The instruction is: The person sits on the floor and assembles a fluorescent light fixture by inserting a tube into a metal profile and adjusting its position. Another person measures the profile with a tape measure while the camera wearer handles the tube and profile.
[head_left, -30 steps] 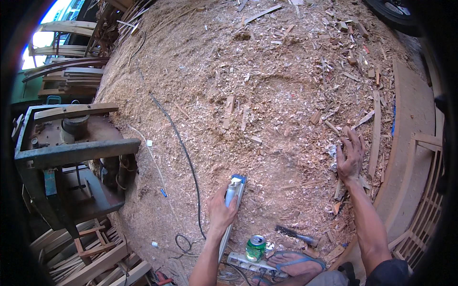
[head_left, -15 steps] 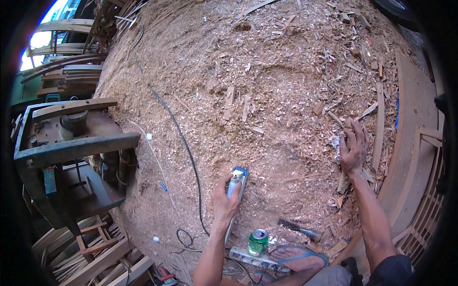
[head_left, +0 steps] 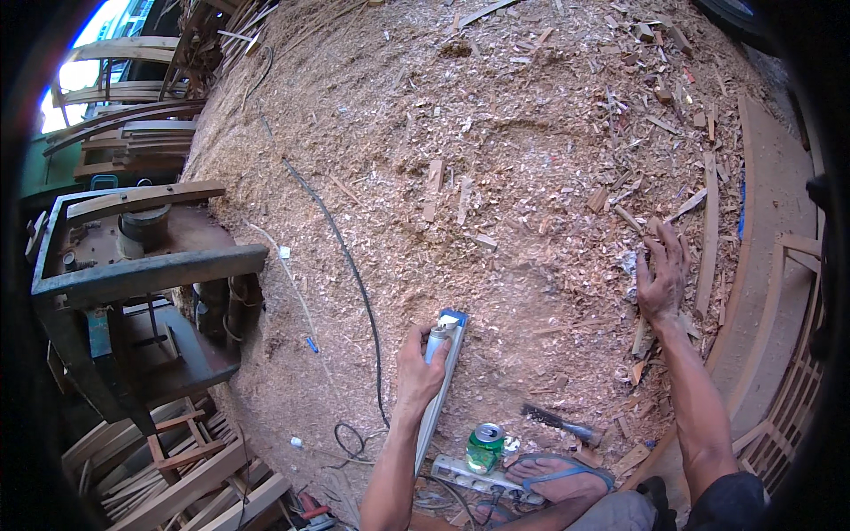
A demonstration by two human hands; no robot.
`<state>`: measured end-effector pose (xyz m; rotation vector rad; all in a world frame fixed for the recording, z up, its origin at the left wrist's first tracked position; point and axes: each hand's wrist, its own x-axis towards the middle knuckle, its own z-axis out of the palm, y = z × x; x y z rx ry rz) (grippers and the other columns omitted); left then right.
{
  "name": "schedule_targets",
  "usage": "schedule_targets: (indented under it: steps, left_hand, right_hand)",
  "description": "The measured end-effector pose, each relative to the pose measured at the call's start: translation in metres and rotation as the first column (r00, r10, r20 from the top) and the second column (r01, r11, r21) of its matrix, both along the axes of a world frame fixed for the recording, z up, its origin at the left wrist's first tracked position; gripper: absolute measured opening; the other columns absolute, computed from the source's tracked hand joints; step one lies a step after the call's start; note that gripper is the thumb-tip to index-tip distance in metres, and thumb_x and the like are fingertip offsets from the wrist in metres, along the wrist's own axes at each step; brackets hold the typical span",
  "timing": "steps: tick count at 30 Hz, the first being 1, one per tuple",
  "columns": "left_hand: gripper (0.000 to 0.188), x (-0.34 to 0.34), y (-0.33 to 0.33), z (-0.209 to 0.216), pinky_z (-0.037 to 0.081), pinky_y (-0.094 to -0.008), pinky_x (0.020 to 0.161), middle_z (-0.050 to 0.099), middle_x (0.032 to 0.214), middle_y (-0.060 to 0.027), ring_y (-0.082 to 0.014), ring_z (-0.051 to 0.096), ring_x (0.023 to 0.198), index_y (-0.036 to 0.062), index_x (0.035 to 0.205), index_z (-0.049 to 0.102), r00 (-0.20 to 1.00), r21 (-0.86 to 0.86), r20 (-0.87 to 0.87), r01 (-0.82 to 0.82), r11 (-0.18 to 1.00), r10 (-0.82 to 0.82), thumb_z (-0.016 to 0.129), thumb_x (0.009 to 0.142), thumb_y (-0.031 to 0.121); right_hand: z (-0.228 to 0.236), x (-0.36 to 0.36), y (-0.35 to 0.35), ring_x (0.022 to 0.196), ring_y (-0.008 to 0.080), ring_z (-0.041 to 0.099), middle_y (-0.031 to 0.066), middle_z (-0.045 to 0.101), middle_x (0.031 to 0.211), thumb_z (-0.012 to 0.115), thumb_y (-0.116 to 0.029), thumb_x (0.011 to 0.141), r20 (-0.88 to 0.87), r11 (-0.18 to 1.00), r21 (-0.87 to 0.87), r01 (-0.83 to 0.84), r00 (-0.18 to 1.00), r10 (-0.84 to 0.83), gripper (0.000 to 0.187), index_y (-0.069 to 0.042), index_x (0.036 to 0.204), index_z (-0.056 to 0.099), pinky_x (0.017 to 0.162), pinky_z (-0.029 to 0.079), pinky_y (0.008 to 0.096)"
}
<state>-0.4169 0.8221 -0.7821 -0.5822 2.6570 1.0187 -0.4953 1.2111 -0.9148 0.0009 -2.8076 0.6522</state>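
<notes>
My left hand [head_left: 420, 376] is closed around a pale blue cylinder with a silvery tip [head_left: 436, 338], whose lower part the fingers hide. Right beside it lies a long, slim white bar with a blue end [head_left: 430, 423], running down toward my lap. Whether the cylinder touches the bar, I cannot tell. My right hand [head_left: 662, 276] rests on the wood shavings at the right, fingers stretched and slightly apart, holding nothing visible. A crumpled whitish scrap [head_left: 629, 263] lies by its fingertips, and a long wood strip [head_left: 707, 234] is just to its right.
Near my sandalled foot [head_left: 567, 480] are a green can [head_left: 485, 449], a white power strip [head_left: 482, 476] and a dark brush [head_left: 560, 423]. A black cable [head_left: 352, 270] crosses the shavings. A metal-framed machine [head_left: 146, 274] stands left; a wooden board [head_left: 770, 203] lies right.
The whole view has shifted slightly to the right. My left fingers now cover more of the pale blue cylinder. The right hand keeps its place beside the whitish scrap.
</notes>
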Motion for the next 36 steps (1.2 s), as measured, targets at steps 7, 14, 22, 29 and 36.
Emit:
schedule_targets:
  steps: [7,14,22,29,36]
  left_hand:
    - [0.036,-0.003,0.008,0.007,0.052,-0.0401,0.086,0.068,0.101,-0.0231,-0.0341,0.068,0.096,-0.0019,0.117,0.057,0.998,-0.079,0.007,0.057,0.995,-0.056,0.069,0.087,0.015]
    - [0.036,-0.006,0.005,0.013,0.049,-0.0409,0.089,0.068,0.106,-0.0227,-0.0381,0.065,0.099,-0.0006,0.113,0.062,0.980,-0.157,0.187,0.094,0.983,-0.064,0.070,0.086,0.021]
    - [0.041,-0.003,-0.008,0.004,0.046,-0.0370,0.097,0.069,0.113,-0.0167,-0.0268,0.063,0.108,0.0005,0.119,0.065,0.984,0.011,0.178,0.018,1.000,-0.020,0.072,0.085,0.021]
    - [0.043,-0.002,-0.004,0.005,0.045,-0.0366,0.099,0.069,0.116,-0.0151,-0.0261,0.062,0.111,0.0003,0.122,0.065,0.979,0.060,0.203,-0.015,0.998,0.002,0.073,0.085,0.020]
    - [0.044,-0.003,-0.007,0.002,0.047,-0.0350,0.095,0.069,0.112,-0.0134,-0.0226,0.063,0.106,-0.0001,0.123,0.065,0.976,0.122,0.218,-0.055,0.991,0.027,0.073,0.085,0.019]
  right_hand:
    - [0.003,0.000,-0.001,0.140,0.0254,0.039,0.0090,0.049,0.144,0.065,-0.014,0.085,0.009,1.000,-0.002,-0.002,1.000,0.002,0.035,-0.010,0.119,0.061,0.120,0.020,0.0461]
    - [0.001,-0.001,-0.001,0.140,0.0247,0.039,0.0085,0.048,0.145,0.064,-0.016,0.085,-0.008,1.000,0.005,-0.008,1.000,0.008,0.035,-0.010,0.120,0.060,0.120,0.020,0.0457]
    - [0.000,-0.001,-0.002,0.139,0.0252,0.039,0.0090,0.049,0.144,0.063,-0.017,0.087,-0.006,1.000,0.025,0.001,1.000,-0.001,0.033,-0.010,0.119,0.061,0.120,0.020,0.0459]
    - [0.000,-0.001,-0.003,0.139,0.0261,0.038,0.0097,0.049,0.144,0.063,-0.016,0.087,0.014,1.000,0.018,-0.001,1.000,0.001,0.033,-0.009,0.119,0.061,0.120,0.020,0.0466]
    - [0.000,-0.001,-0.003,0.140,0.0261,0.038,0.0092,0.048,0.144,0.063,-0.017,0.087,0.010,1.000,0.025,0.000,1.000,-0.001,0.034,-0.009,0.120,0.061,0.120,0.020,0.0465]
